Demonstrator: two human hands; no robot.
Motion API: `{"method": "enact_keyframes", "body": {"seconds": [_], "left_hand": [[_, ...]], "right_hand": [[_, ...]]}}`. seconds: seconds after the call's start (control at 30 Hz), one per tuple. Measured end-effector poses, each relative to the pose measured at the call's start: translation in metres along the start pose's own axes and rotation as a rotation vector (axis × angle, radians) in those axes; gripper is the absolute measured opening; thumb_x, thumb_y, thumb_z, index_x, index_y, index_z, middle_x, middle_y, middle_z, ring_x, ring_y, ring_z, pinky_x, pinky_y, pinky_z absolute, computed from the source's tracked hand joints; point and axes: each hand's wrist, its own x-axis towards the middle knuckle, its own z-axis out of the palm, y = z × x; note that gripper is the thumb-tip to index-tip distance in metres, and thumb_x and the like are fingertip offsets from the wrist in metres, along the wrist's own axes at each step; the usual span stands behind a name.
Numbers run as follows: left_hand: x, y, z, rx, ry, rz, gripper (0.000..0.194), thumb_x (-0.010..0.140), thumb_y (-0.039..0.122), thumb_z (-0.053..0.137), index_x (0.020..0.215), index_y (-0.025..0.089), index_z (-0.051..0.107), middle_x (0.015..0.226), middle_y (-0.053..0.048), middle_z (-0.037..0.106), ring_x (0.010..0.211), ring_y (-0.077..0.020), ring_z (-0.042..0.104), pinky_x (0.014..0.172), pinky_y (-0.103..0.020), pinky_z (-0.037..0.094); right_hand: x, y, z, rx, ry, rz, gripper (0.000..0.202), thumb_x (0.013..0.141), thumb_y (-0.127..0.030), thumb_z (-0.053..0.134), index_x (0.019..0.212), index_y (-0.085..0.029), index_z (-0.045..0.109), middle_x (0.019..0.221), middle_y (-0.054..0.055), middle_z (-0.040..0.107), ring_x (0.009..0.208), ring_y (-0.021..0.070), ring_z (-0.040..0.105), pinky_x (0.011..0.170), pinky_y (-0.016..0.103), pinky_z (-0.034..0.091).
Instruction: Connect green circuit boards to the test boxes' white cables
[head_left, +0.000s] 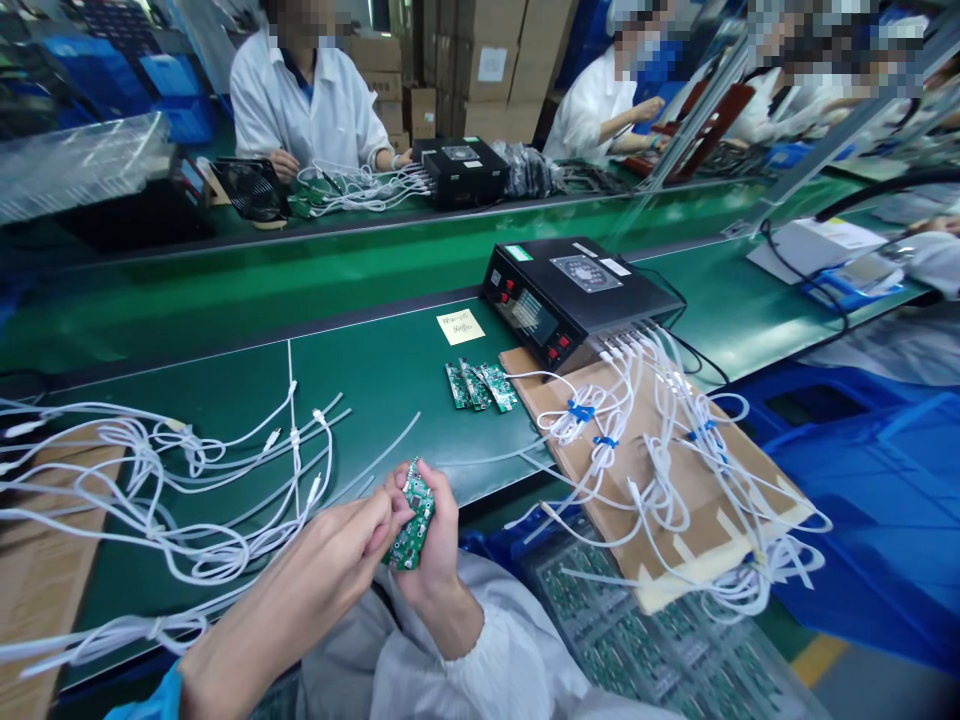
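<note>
Right grip [439,530], head view: closed around a green circuit board [414,515], which stands tilted within its fingers near the front edge of the tabletop [375,370]. Left grip [381,518]: bunched against the board's left side; whether clamped cannot be told. Yellow note [460,327]: handwritten, not surely legible. Black box [547,265]: labels [518,253] too small to read.

green workbench [390,375], stacked cardboard boxes [491,102], grey metal posts [703,108]
</note>
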Motion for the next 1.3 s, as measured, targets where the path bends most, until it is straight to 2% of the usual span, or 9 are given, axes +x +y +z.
{"method": "enact_keyframes", "body": {"seconds": [0.23, 0.37, 0.47, 0.57, 0.7, 0.83, 1.1, 1.2, 1.3], "left_hand": [[0.0, 0.001, 0.003, 0.008, -0.018, -0.022, 0.02, 0.108, 0.036, 0.04, 0.094, 0.024, 0.048, 0.083, 0.003, 0.06, 0.07, -0.0133, 0.057, 0.064, -0.028, 0.038], [0.002, 0.009, 0.004, 0.024, 0.042, -0.14, 0.027, 0.108, 0.041, 0.037, 0.09, 0.024, 0.045, 0.077, 0.003, 0.057, 0.063, -0.0141, 0.055, 0.058, -0.029, 0.037], [0.005, 0.016, 0.003, 0.088, 0.176, -0.218, 0.032, 0.102, 0.053, 0.048, 0.091, 0.023, 0.048, 0.08, 0.001, 0.057, 0.068, -0.0165, 0.058, 0.059, -0.029, 0.042], [0.006, 0.018, 0.002, 0.135, 0.199, -0.224, 0.039, 0.091, 0.06, 0.066, 0.096, 0.023, 0.054, 0.093, -0.001, 0.06, 0.078, -0.0194, 0.062, 0.066, -0.031, 0.048], [0.005, 0.009, 0.004, 0.078, 0.187, -0.234, 0.029, 0.094, 0.05, 0.066, 0.105, 0.024, 0.059, 0.105, -0.002, 0.061, 0.087, -0.0193, 0.065, 0.073, -0.032, 0.053], [0.006, 0.002, 0.004, -0.014, 0.219, -0.229, 0.023, 0.099, 0.045, 0.06, 0.104, 0.023, 0.061, 0.105, -0.003, 0.065, 0.088, -0.0193, 0.068, 0.078, -0.033, 0.055], [0.009, 0.005, 0.001, -0.015, 0.269, -0.238, 0.022, 0.096, 0.04, 0.066, 0.108, 0.022, 0.063, 0.1, -0.003, 0.07, 0.087, -0.0194, 0.069, 0.074, -0.03, 0.057], [0.009, 0.004, 0.001, -0.008, 0.298, -0.225, 0.015, 0.101, 0.035, 0.057, 0.109, 0.023, 0.062, 0.106, -0.003, 0.07, 0.087, -0.0179, 0.07, 0.074, -0.029, 0.057], [0.008, 0.004, 0.001, 0.001, 0.291, -0.245, 0.022, 0.098, 0.039, 0.063, 0.113, 0.023, 0.061, 0.109, -0.003, 0.068, 0.082, -0.0171, 0.07, 0.071, -0.029, 0.057]], "right_hand": [[-0.001, -0.004, 0.001, -0.028, -0.037, -0.012, 0.032, 0.074, -0.041, 0.079, 0.066, -0.017, 0.059, 0.054, -0.007, 0.043, 0.049, 0.0062, 0.036, 0.052, 0.017, 0.041], [-0.003, -0.005, 0.0, -0.072, -0.032, -0.058, 0.033, 0.078, -0.045, 0.077, 0.07, -0.018, 0.06, 0.057, -0.007, 0.043, 0.049, 0.0076, 0.035, 0.048, 0.018, 0.039], [-0.004, -0.003, 0.0, -0.053, -0.039, -0.076, 0.037, 0.083, -0.053, 0.075, 0.076, -0.019, 0.061, 0.064, -0.005, 0.046, 0.056, 0.0097, 0.043, 0.055, 0.022, 0.047], [-0.006, -0.003, 0.003, -0.023, -0.042, -0.065, 0.042, 0.086, -0.06, 0.071, 0.081, -0.02, 0.061, 0.073, -0.003, 0.049, 0.067, 0.0127, 0.051, 0.066, 0.027, 0.054], [-0.007, -0.004, 0.005, -0.056, -0.019, -0.084, 0.047, 0.09, -0.068, 0.063, 0.083, -0.021, 0.061, 0.078, 0.0, 0.052, 0.072, 0.0159, 0.055, 0.074, 0.033, 0.057], [-0.007, -0.005, 0.004, -0.082, 0.005, -0.068, 0.042, 0.089, -0.064, 0.066, 0.085, -0.022, 0.063, 0.081, 0.0, 0.058, 0.077, 0.0166, 0.059, 0.08, 0.034, 0.058], [-0.002, -0.002, -0.001, -0.097, 0.076, -0.056, 0.039, 0.086, -0.059, 0.073, 0.097, -0.021, 0.072, 0.09, 0.0, 0.071, 0.086, 0.0165, 0.068, 0.084, 0.032, 0.06], [-0.002, -0.002, 0.001, -0.127, 0.116, -0.056, 0.042, 0.085, -0.061, 0.073, 0.097, -0.021, 0.073, 0.094, 0.002, 0.075, 0.089, 0.0191, 0.072, 0.083, 0.033, 0.061], [-0.004, -0.003, 0.002, -0.147, 0.134, -0.074, 0.041, 0.086, -0.061, 0.073, 0.094, -0.021, 0.073, 0.098, 0.002, 0.077, 0.089, 0.0193, 0.073, 0.085, 0.034, 0.061]]}}
